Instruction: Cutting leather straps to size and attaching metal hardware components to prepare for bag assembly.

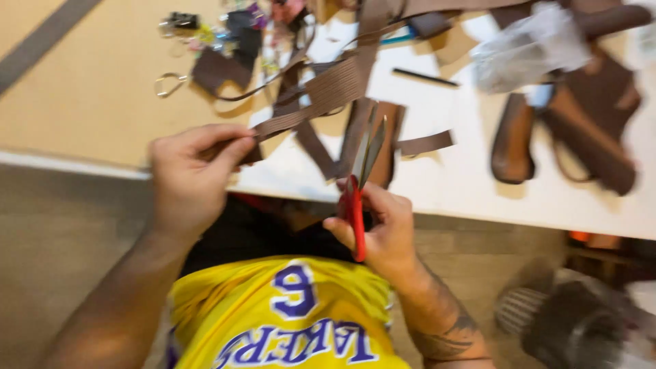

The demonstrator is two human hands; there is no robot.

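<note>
Brown strap point(307, 113) pinched in left hand point(191, 174); right hand point(379, 229) grips scissors point(360, 184).

Leathercraft workshop. Counter point(437, 184) strewn with brown leather strips point(321, 96), cut pieces point(594, 130), metal clips point(179, 20). Red-handled scissors point(361, 184) present.

Open white table point(444, 184) just ahead of the scissors point(362, 178), between the loose brown strips point(424, 143) and the near edge. Crowded farther back and right: leather pieces point(594, 130), a clear plastic bag point(526, 48), clips point(181, 20). Bare tan floor point(89, 89) off to the left.
</note>
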